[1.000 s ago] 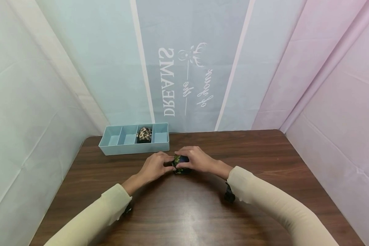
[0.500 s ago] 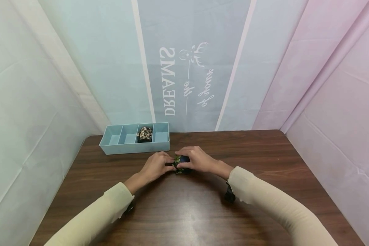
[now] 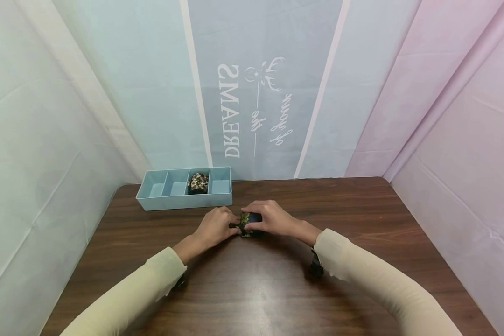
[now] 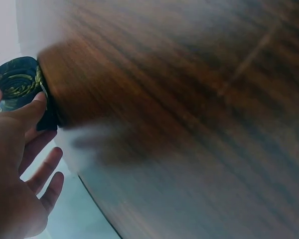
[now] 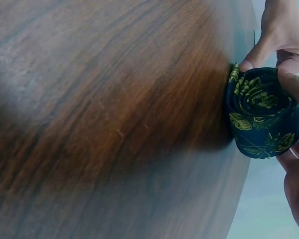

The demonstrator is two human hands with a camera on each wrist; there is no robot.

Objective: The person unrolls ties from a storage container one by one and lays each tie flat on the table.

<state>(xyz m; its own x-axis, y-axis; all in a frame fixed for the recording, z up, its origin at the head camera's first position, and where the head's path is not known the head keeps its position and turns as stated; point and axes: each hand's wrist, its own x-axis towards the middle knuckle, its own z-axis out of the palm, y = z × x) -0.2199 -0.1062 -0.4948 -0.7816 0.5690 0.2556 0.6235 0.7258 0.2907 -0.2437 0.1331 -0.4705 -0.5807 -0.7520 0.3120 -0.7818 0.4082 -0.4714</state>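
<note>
A dark blue necktie (image 3: 252,217) with yellow-green flowers is rolled into a thick coil at the middle of the table. My right hand (image 3: 274,219) grips the coil from the right, thumb near and fingers behind. From the left, my left hand (image 3: 213,227) pinches the tie's loose outer end between thumb and forefinger. In the right wrist view the spiral edge of the necktie (image 5: 261,117) faces the camera, and its outer end sticks up by the left thumb. The left wrist view shows the coil's other side, with the left hand's (image 4: 17,164) remaining fingers spread apart.
A light blue tray (image 3: 185,203) with several compartments stands at the back left of the brown wooden table (image 3: 252,289). One compartment holds a dark roll (image 3: 199,183) with a pale pattern. A curtain with mirrored lettering (image 3: 231,112) hangs behind, and pale cloth walls flank both sides.
Both hands and the coiled necktie have shifted slightly to the right. The hold of each hand looks the same, and the tray has stayed in place.
</note>
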